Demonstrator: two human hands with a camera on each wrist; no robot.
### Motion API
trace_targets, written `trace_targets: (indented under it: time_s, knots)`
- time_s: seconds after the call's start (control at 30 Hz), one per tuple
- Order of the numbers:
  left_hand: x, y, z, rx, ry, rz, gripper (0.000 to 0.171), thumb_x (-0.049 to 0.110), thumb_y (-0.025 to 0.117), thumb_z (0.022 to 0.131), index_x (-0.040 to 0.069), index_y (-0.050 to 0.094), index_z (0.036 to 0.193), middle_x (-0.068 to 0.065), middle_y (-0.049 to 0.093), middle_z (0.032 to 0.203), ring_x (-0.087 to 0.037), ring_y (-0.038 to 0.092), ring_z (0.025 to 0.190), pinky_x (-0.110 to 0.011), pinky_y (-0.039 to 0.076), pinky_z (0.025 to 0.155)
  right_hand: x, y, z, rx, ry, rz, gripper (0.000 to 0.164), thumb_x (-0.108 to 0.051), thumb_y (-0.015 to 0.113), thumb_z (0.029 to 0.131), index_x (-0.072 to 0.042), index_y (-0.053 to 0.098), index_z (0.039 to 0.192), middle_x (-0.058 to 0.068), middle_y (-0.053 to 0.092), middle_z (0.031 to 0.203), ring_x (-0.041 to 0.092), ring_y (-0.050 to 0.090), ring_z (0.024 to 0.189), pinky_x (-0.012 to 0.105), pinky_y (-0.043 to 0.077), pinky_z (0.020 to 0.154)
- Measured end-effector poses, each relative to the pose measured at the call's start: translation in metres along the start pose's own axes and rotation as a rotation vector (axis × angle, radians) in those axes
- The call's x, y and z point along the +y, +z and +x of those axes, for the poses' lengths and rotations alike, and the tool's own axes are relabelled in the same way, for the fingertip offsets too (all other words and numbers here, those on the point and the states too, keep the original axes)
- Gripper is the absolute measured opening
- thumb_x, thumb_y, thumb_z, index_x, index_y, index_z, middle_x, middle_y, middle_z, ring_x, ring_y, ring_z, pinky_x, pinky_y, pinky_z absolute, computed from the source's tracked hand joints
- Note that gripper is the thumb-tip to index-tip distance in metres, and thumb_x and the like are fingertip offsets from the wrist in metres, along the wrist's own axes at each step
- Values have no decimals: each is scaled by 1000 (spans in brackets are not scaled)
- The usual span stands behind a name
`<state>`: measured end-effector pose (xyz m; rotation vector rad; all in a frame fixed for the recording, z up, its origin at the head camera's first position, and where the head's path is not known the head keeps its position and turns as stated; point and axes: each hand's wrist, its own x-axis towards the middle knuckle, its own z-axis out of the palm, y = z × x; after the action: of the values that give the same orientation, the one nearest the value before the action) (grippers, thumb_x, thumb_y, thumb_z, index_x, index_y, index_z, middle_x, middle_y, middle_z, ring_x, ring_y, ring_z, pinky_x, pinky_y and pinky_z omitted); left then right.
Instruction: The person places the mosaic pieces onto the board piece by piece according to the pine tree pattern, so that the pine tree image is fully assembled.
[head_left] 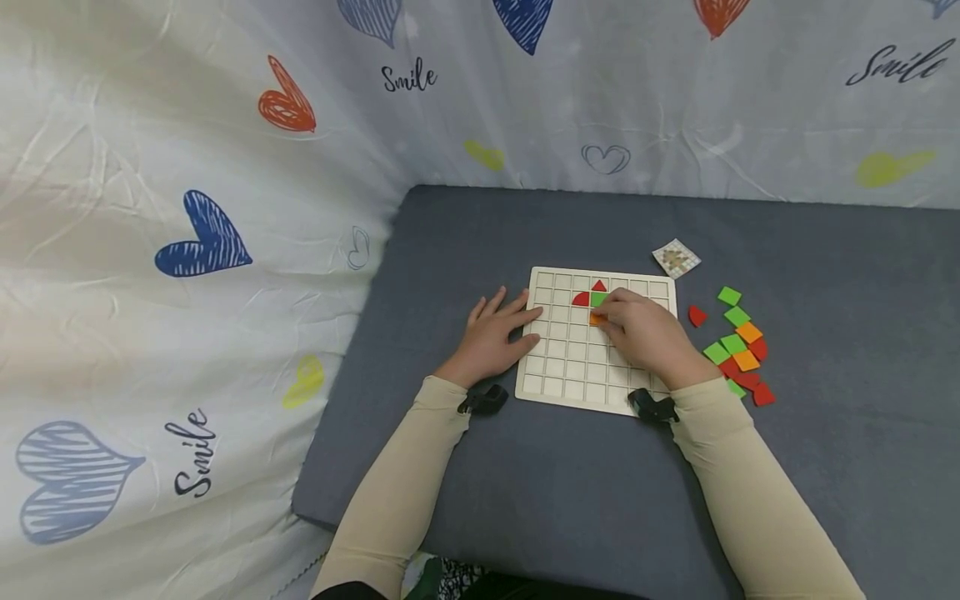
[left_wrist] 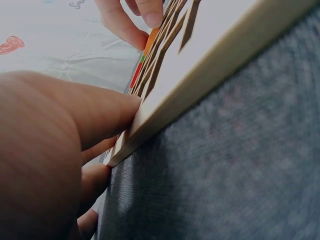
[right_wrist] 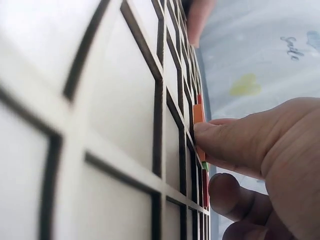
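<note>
Grey tbl [head_left: 570, 483]; R hand [head_left: 643, 333] pinches orange tile [head_left: 596, 320], partly hidden; L hand [head_left: 489, 343] spread on board [head_left: 573, 371], lwr R corner blocked.

And here we have white fabric [head_left: 300, 200] rising behind the grey tabletop [head_left: 562, 492] and along its left side! We spot a dark blue heart [head_left: 208, 242], an orange-red heart [head_left: 291, 112], a yellow heart [head_left: 304, 382], and "Smile" lettering [head_left: 409, 79] in flowing script!

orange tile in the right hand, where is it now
In the head view, the flat orange tile is pinched by the right hand near the middle of the pale wooden grid board, just below the flat green tile.
</note>
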<state>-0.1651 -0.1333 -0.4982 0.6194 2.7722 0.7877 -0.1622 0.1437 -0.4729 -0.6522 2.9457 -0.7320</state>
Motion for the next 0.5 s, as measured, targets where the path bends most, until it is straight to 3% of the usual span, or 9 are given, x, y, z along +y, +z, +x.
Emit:
trace_targets:
  time_s: [0.3,0.5]
  knots:
    - [1,0,1,-1,-2,14,54,43,60,108,28,50,159,3,26,173,-26,5,164,-50,-4,132,0,-4,1,-22,33,18,26,-8,69,101,-4,78,124,14,68,130,36,66,120,56,55,98]
    - [2,-1,1,-3,-3,12,54,43,60,108,28,50,158,3,26,173,-26,5,164,-50,-4,132,0,-3,0,-11,41,36,27,-8,68,101,-4,77,125,14,68,130,36,66,119,56,55,98]
